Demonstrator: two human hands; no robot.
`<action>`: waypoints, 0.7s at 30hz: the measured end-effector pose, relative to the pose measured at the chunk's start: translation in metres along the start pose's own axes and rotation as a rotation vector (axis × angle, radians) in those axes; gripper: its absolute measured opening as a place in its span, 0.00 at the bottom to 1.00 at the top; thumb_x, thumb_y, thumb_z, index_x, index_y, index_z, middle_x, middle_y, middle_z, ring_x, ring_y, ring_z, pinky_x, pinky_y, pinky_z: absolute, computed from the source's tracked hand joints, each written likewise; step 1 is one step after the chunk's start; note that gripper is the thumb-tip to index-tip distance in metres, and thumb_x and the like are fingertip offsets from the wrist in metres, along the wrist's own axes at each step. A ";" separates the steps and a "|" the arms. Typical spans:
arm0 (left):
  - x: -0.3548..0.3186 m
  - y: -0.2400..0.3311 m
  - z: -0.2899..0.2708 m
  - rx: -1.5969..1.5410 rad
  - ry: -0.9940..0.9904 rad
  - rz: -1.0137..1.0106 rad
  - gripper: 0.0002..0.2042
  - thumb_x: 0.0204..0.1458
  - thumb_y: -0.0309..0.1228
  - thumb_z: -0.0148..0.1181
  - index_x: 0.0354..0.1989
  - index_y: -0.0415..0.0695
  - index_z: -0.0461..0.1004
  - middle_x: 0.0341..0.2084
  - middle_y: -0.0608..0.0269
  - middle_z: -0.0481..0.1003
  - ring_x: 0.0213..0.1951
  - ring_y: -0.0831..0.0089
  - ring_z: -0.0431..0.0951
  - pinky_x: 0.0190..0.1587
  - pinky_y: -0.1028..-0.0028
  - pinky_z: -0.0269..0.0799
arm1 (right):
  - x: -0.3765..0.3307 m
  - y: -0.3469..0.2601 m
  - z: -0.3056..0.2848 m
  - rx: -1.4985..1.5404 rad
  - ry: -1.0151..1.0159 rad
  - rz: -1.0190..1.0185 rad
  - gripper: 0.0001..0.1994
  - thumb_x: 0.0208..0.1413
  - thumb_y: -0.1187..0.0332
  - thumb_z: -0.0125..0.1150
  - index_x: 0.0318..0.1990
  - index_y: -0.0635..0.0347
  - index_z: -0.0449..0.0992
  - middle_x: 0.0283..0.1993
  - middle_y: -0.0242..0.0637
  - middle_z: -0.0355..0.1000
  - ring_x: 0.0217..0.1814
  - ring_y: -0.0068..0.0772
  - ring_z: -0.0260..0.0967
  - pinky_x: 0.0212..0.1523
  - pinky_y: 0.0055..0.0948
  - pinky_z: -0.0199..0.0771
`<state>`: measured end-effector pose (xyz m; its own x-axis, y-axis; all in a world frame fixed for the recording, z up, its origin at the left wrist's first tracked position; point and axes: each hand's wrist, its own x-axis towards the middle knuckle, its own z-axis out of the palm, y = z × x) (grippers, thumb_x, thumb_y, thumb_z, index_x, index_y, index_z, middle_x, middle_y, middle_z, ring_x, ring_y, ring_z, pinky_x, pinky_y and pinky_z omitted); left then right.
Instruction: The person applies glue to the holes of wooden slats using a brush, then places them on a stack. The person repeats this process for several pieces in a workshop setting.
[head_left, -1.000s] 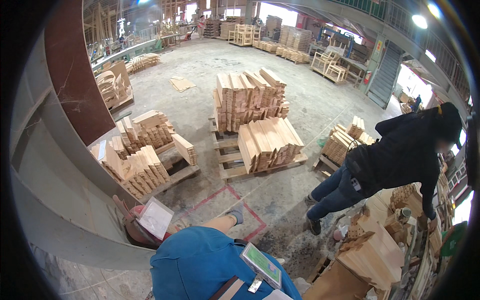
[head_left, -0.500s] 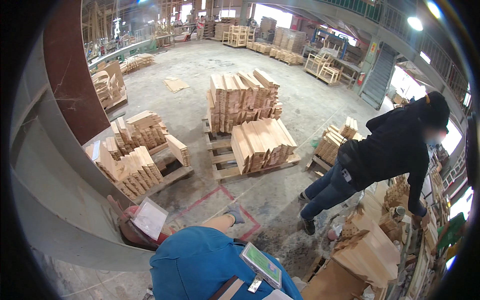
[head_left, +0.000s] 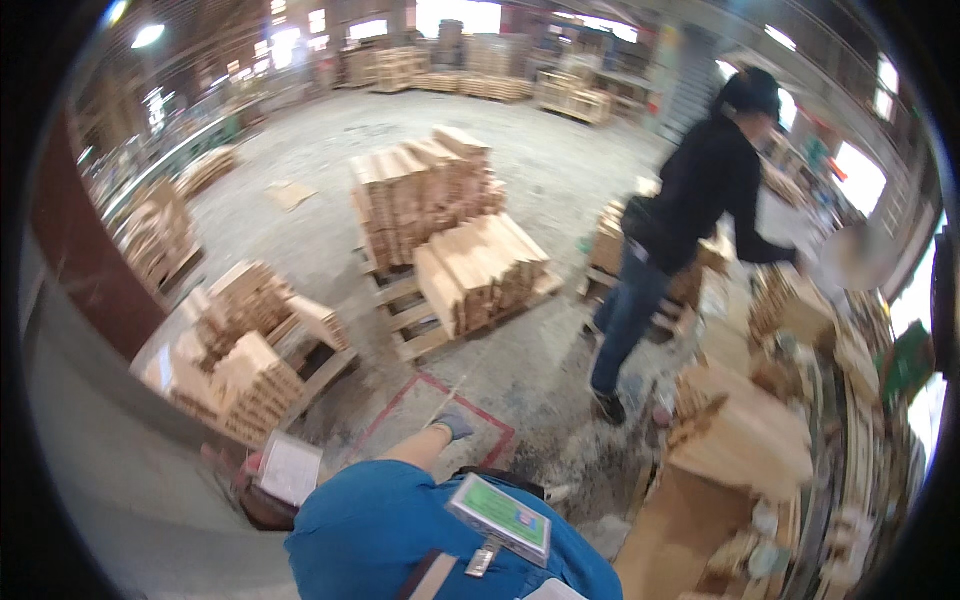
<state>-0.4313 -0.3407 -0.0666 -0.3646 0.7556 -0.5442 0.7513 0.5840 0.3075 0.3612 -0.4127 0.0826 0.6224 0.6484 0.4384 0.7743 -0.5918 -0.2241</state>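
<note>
My left hand [head_left: 455, 425], in a grey glove, reaches forward from a blue sleeve above the concrete floor, near a red floor line [head_left: 425, 377]. Its fingers are too small and blurred to read, and nothing it holds can be made out. My right hand does not show. A badge [head_left: 505, 518] with a green face hangs on my blue top by a metal clip. Left of my body, a white sheet [head_left: 290, 468] sits on a reddish object that is partly hidden.
Stacked wooden boards [head_left: 480, 270] stand on a pallet [head_left: 425, 345] ahead, with another board stack [head_left: 250, 380] at left. At right, a person in black [head_left: 690, 190] stands beside a bench holding wood pieces [head_left: 750, 430]. A grey metal surface [head_left: 90, 400] borders the left.
My view has turned and blurred a little. The person in black now stands more upright, with an arm stretched out to the right. My left hand stays over nearly the same floor spot.
</note>
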 end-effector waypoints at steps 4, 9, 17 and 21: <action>-0.022 -0.027 0.004 -0.034 0.014 -0.141 0.29 0.42 0.49 0.62 0.51 0.44 0.70 0.45 0.51 0.75 0.47 0.55 0.75 0.50 0.63 0.69 | 0.027 0.005 0.028 0.128 -0.049 -0.011 0.15 0.55 0.64 0.52 0.48 0.60 0.71 0.49 0.42 0.72 0.49 0.40 0.70 0.49 0.34 0.67; 0.000 0.007 0.030 0.327 -0.005 0.284 0.32 0.41 0.48 0.64 0.54 0.44 0.69 0.49 0.53 0.73 0.51 0.53 0.72 0.53 0.64 0.67 | 0.013 0.054 0.005 0.128 0.057 0.136 0.15 0.55 0.64 0.52 0.48 0.60 0.71 0.50 0.42 0.72 0.49 0.40 0.70 0.50 0.34 0.67; 0.006 0.025 0.041 0.162 -0.035 -0.023 0.39 0.36 0.52 0.66 0.51 0.31 0.67 0.51 0.39 0.69 0.54 0.49 0.69 0.55 0.64 0.65 | -0.007 0.045 -0.020 -0.017 0.156 0.294 0.13 0.50 0.63 0.58 0.44 0.51 0.74 0.36 0.44 0.76 0.40 0.48 0.73 0.39 0.41 0.70; 0.018 0.038 0.044 0.183 -0.108 0.040 0.40 0.37 0.53 0.64 0.53 0.31 0.66 0.53 0.39 0.67 0.56 0.50 0.67 0.57 0.64 0.63 | -0.005 0.036 -0.022 -0.073 0.145 0.298 0.13 0.50 0.62 0.59 0.43 0.51 0.74 0.37 0.44 0.76 0.42 0.49 0.72 0.41 0.41 0.70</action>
<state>-0.3856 -0.3182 -0.0988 -0.2792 0.7352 -0.6176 0.8548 0.4834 0.1890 0.3830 -0.4477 0.0914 0.7933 0.3700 0.4835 0.5475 -0.7809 -0.3008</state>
